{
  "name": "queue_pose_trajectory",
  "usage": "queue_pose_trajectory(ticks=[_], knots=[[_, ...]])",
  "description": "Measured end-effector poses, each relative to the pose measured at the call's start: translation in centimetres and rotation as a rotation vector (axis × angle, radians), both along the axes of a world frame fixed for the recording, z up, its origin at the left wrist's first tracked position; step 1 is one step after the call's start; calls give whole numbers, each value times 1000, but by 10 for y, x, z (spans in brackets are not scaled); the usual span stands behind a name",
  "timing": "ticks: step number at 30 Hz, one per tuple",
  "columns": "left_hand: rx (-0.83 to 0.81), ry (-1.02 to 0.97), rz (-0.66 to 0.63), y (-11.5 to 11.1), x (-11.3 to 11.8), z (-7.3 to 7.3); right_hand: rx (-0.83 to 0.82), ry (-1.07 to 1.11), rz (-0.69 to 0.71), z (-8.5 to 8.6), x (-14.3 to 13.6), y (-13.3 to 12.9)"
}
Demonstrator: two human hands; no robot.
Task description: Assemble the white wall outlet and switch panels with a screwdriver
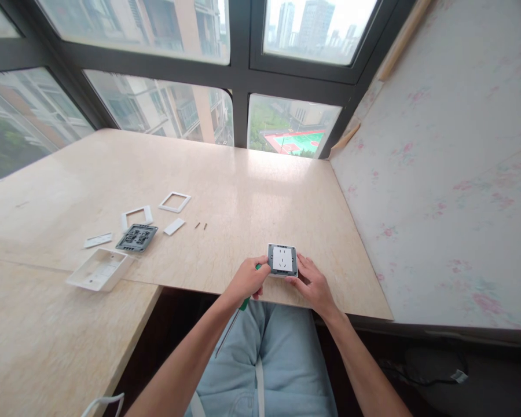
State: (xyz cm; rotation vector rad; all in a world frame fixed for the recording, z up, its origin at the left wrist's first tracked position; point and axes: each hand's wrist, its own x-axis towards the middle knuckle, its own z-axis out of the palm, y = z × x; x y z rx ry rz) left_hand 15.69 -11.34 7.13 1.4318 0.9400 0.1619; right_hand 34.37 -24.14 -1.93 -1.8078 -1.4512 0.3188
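A wall socket [282, 259] with a white face and a dark grey frame sits in a white box near the counter's front edge. My left hand [248, 278] is closed around a screwdriver [244, 304] with a green handle, its shaft pointing down toward my lap. The thumb side of that hand touches the socket's left edge. On the other side, my right hand [313, 284] grips the socket and its box, thumb at the front corner and fingers along the right side. Two small screws [201, 226] lie on the counter beyond my left hand.
To the left lie a white back box [101, 270], a second grey socket module [137, 237], white frames [175, 201] and white cover strips [174, 226]. Windows [238, 75] border the counter [243, 191] at the back, and a floral wall [451, 174] stands right.
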Motion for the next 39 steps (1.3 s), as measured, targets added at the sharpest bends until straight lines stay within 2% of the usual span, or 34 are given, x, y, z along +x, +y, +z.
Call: queue_pose_trajectory(ticks=[9,16,20,24,27,31,36,39], knots=[[1,14,-21,3,0,1,6,0,5,2,-2,2],[-88,-41,47,9,-2,-4,2,55,-18,7,-4,3],[-149,-119,147,10,-7,-3,-13,139,-47,8,-3,2],[-211,-250,310,18,-15,3,-19,277,-143,9,-8,-2],[-261,-351,450,28,-22,4,30,235,-177,12,-15,-6],[-342,-436,585,39,-29,-1,8,58,-84,19,-15,-1],[-425,-485,729,54,-32,-12,-171,-114,98,31,3,23],[-455,-493,773,64,-30,-19,-252,-212,179,40,13,37]])
